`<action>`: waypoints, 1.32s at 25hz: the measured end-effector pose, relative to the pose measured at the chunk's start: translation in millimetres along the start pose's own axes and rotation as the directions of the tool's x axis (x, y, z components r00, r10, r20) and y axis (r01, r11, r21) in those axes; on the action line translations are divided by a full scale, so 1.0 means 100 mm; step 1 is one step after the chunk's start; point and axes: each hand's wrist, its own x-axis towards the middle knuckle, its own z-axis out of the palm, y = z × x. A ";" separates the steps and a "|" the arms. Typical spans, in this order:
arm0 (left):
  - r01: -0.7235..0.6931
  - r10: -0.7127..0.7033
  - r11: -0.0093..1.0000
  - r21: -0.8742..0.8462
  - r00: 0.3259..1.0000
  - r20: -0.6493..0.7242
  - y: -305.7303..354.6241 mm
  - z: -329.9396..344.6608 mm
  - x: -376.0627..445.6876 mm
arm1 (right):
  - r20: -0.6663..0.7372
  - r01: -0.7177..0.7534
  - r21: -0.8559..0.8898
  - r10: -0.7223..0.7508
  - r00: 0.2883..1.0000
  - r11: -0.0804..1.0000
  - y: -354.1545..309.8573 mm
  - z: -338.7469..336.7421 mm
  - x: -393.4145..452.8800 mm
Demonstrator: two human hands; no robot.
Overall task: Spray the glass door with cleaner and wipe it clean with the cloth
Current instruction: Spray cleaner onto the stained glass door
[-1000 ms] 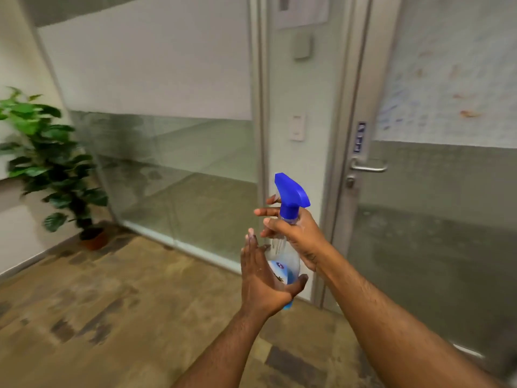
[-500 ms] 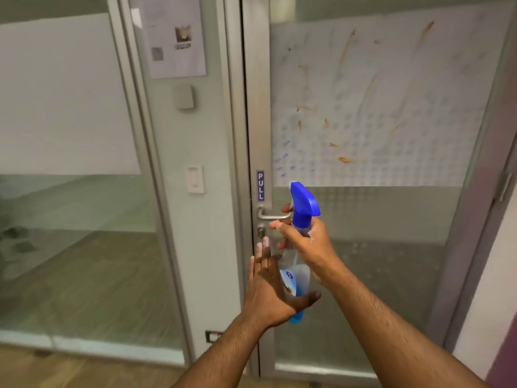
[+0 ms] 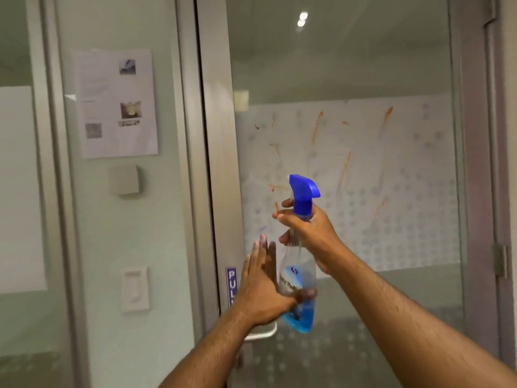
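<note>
- Grey metal door frame (image 3: 212, 163) stands left of the glass door (image 3: 363, 79), whose pane carries orange-brown streaks (image 3: 317, 127) on its frosted band.
- Left hand (image 3: 265, 287), fingers straight and pressed together, lies flat against the lower side of the spray bottle (image 3: 300, 278), thumb hooked under it.
- Right hand (image 3: 310, 231) is wrapped around the bottle's neck below the blue trigger head (image 3: 303, 191), bottle upright, near the streaked glass.
</note>
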 end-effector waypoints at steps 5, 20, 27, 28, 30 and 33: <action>-0.055 0.150 0.937 0.346 0.956 -0.254 -0.34 -0.65 1.25 | -0.043 -0.033 -0.120 0.028 0.999 0.992 -0.33 -0.13 1.03; 0.118 0.175 0.855 0.505 0.851 -0.495 -1.14 -0.84 2.61 | -0.064 0.047 -0.208 -0.061 0.996 0.977 -0.31 -0.04 2.09; 0.105 0.195 0.850 0.516 0.847 -0.494 -1.20 -0.83 2.67 | -0.097 -0.021 -0.213 0.001 0.995 0.977 -0.34 -0.04 2.28; 0.107 0.193 0.849 0.517 0.849 -0.492 -1.20 -0.83 2.67 | -0.109 -0.039 -0.215 0.015 0.994 0.976 -0.33 -0.04 2.28; 0.110 0.188 0.847 0.521 0.854 -0.486 -1.19 -0.83 2.67 | -0.104 -0.050 -0.202 0.029 0.994 0.978 -0.33 -0.06 2.28; 0.113 0.181 0.848 0.517 0.856 -0.485 -1.18 -0.84 2.66 | -0.087 -0.052 -0.205 0.035 0.996 0.977 -0.36 -0.10 2.27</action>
